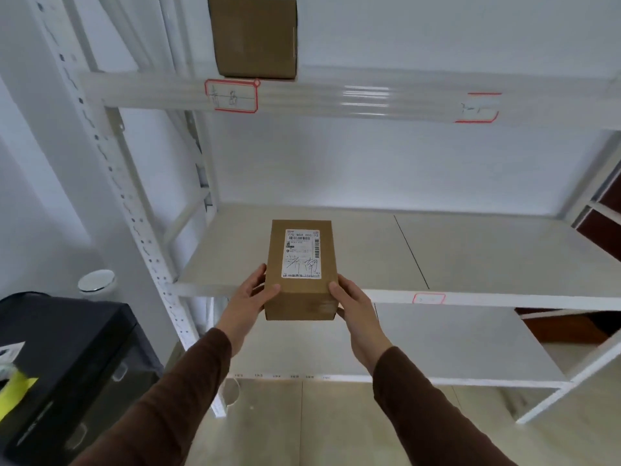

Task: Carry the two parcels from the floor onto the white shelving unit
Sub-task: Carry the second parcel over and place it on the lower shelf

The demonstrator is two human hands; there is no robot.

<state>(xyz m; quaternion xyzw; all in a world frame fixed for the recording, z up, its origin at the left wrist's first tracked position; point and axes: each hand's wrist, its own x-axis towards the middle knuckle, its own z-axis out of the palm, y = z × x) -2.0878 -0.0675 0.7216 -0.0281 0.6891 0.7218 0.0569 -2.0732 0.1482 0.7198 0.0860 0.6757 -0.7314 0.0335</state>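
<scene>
A brown cardboard parcel point(301, 270) with a white shipping label on top is held at the front edge of the middle shelf of the white shelving unit point(470, 299). My left hand point(250, 295) grips its left side and my right hand point(353, 302) grips its right side. Its far end reaches over the shelf board; whether it rests on the board I cannot tell. A second brown parcel point(255, 37) stands on the upper shelf, above and slightly left.
A black case point(67, 364) with yellow tape sits on the left beside the rack's perforated post point(111, 169). A round silver lid point(96, 280) lies behind it. Red-bordered labels point(232, 95) mark the shelf beams. A lower shelf point(453, 348) and pale floor lie below.
</scene>
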